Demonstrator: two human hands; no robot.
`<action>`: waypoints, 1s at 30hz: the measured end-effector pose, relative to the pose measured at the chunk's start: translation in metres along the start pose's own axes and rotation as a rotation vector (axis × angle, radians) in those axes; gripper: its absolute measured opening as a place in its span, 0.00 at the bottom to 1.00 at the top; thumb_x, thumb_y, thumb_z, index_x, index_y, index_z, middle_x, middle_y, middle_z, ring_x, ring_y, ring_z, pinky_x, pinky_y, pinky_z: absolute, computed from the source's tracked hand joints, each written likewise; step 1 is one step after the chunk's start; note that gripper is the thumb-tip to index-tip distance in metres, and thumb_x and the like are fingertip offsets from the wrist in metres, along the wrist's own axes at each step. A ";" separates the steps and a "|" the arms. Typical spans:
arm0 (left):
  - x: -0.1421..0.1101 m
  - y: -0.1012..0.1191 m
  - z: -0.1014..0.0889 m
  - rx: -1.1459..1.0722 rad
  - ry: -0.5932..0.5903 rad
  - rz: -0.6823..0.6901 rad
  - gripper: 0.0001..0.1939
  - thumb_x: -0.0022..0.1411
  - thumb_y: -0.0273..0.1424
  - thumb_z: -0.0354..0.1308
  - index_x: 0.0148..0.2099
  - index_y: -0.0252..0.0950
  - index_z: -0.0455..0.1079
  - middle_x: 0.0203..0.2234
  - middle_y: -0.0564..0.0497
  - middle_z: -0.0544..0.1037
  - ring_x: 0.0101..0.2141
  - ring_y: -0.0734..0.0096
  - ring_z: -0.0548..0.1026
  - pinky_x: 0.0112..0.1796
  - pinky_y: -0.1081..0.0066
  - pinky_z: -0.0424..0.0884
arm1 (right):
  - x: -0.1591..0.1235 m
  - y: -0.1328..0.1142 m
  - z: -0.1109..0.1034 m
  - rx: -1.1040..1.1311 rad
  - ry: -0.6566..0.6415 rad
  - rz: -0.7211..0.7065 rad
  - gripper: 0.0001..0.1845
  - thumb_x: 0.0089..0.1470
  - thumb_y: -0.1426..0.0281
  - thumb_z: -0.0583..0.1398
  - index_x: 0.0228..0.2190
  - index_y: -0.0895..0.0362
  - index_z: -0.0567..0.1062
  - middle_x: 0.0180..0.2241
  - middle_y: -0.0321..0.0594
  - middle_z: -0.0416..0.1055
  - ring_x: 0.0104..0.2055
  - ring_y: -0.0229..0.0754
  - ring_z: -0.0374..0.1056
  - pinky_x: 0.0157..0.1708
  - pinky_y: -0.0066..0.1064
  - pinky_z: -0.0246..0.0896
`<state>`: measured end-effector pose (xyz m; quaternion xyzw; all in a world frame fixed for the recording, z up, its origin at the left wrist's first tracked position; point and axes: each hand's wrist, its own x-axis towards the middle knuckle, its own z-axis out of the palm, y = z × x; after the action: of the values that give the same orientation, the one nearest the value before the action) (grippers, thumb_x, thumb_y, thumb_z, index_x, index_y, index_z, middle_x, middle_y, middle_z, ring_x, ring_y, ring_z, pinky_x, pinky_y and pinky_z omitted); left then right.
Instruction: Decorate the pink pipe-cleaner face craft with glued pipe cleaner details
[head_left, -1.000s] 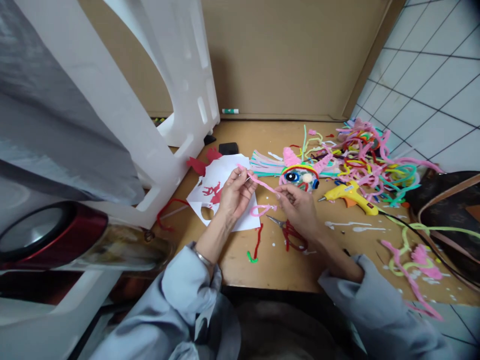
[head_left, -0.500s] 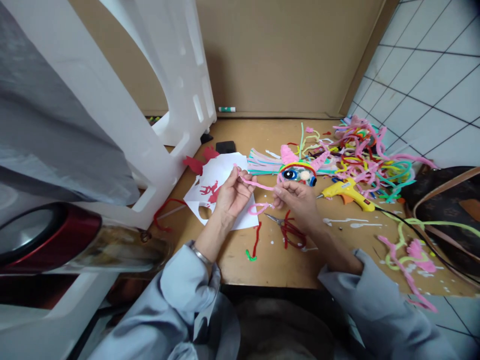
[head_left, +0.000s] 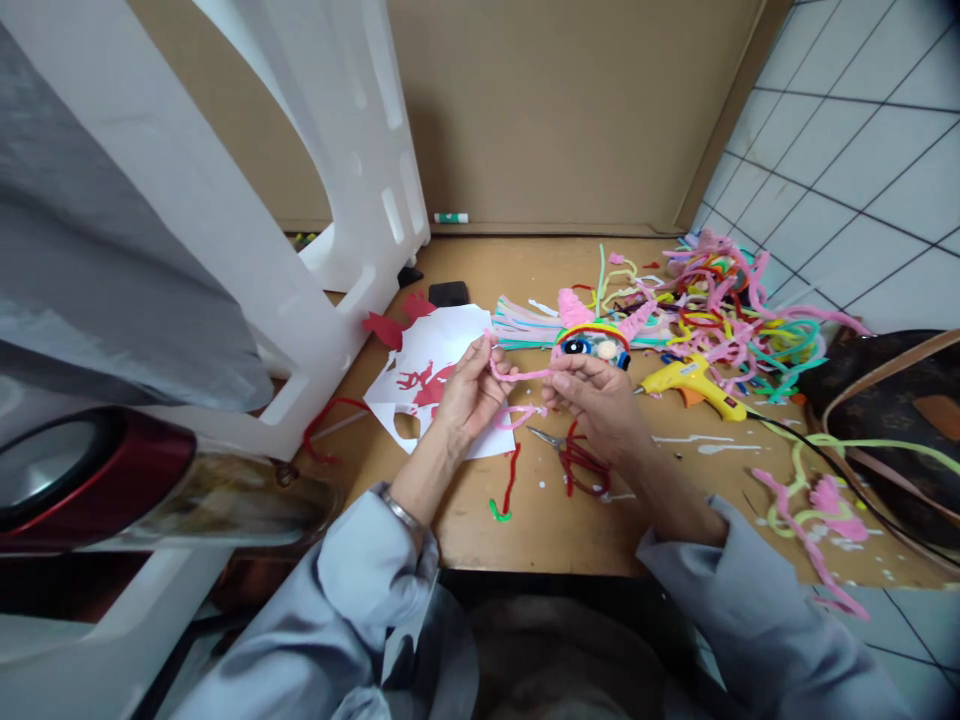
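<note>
A pink pipe cleaner (head_left: 517,377) stretches between my two hands above the table, sagging a little in the middle. My left hand (head_left: 472,392) pinches its bent left end between thumb and fingers. The other end sits in the closed fingers of my right hand (head_left: 589,393). Below them lies a pink pipe-cleaner loop (head_left: 517,415), partly over a white paper sheet (head_left: 454,330) with red shapes. Red-handled scissors (head_left: 585,467) rest under my right hand. Just behind is a fuzzy animal head (head_left: 596,340) with pink ears and blue eyes.
A yellow glue gun (head_left: 694,383) lies at the right, before a tangled heap of coloured pipe cleaners (head_left: 735,310). A brown bag (head_left: 892,420) stands at the right edge. To the left are a white plastic frame (head_left: 367,200) and a red-lidded jar (head_left: 112,470).
The pink pipe cleaner now droops into a curve near my left fingers, where it was straighter. My left hand has turned slightly; both hands stay close to where they were.
</note>
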<state>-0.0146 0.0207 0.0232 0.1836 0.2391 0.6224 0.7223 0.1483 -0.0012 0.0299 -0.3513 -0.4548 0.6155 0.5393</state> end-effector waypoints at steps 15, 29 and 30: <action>-0.006 -0.010 -0.003 0.211 -0.159 0.020 0.14 0.52 0.34 0.72 0.34 0.34 0.71 0.21 0.59 0.71 0.21 0.82 0.69 0.26 0.79 0.67 | -0.001 0.003 0.000 -0.028 -0.023 -0.055 0.18 0.44 0.56 0.70 0.28 0.55 0.74 0.23 0.33 0.75 0.22 0.33 0.68 0.24 0.26 0.65; -0.009 -0.020 -0.008 0.606 -0.243 0.069 0.21 0.46 0.43 0.74 0.30 0.32 0.73 0.18 0.54 0.74 0.21 0.79 0.69 0.26 0.76 0.63 | -0.002 0.001 0.003 -0.175 0.096 -0.127 0.19 0.41 0.56 0.71 0.25 0.57 0.75 0.17 0.31 0.71 0.17 0.31 0.64 0.18 0.23 0.60; -0.009 -0.019 -0.007 0.605 -0.249 0.069 0.21 0.46 0.43 0.74 0.30 0.32 0.73 0.19 0.54 0.74 0.21 0.79 0.69 0.26 0.76 0.63 | -0.002 0.001 0.003 -0.176 0.096 -0.125 0.19 0.41 0.56 0.71 0.25 0.57 0.75 0.17 0.31 0.71 0.17 0.32 0.64 0.18 0.23 0.60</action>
<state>-0.0042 0.0086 0.0073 0.4725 0.3165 0.5199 0.6374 0.1453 -0.0035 0.0302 -0.3972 -0.5019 0.5207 0.5649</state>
